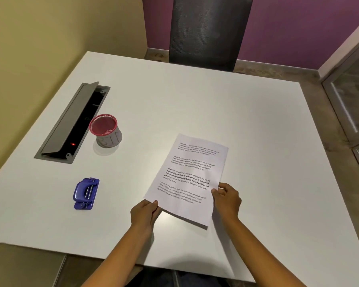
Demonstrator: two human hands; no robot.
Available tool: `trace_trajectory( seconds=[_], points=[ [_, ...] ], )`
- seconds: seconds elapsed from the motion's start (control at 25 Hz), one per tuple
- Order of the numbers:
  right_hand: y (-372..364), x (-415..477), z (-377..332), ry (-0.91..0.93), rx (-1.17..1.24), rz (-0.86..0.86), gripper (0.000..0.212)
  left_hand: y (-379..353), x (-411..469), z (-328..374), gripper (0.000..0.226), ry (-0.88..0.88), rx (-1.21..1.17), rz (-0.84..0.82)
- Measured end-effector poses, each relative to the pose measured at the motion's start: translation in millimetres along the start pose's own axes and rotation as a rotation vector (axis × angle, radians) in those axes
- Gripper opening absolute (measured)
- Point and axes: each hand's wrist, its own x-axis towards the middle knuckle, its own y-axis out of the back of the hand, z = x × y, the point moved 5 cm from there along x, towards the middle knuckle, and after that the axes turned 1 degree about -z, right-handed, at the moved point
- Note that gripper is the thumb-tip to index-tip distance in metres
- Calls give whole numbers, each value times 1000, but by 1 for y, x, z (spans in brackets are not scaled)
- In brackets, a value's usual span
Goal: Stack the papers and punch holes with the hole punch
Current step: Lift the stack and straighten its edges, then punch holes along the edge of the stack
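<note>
Fingers [153, 204] of both hands pinched shut on near corners of printed paper stack [187, 179], held tilted just above white table [247, 125] w/ blue hole punch [85, 193] well apart at left; light, floppy, slip-prone sheets, so best gripped at edges.

Office meeting room, white table [195, 104] with cable hatch [71, 123], mesh chair [207, 32]

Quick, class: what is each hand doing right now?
Left hand: closed on the near left corner of the paper stack.
Right hand: closed on the stack's right edge.
</note>
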Motion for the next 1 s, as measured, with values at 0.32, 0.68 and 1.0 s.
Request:
trace_trajectory(
  seconds=[0.32,0.68,1.0],
  points=[
    [-4,21,5,-98,-229,-101,39,7,2,-18,17,47,2,19],
    [-2,34,13,-81,-237,-140,14,21,5,6,10,-81,148,-32],
    [-3,42,17,-21,-351,-151,22,98,9,105,23,-607,420,533]
  ],
)
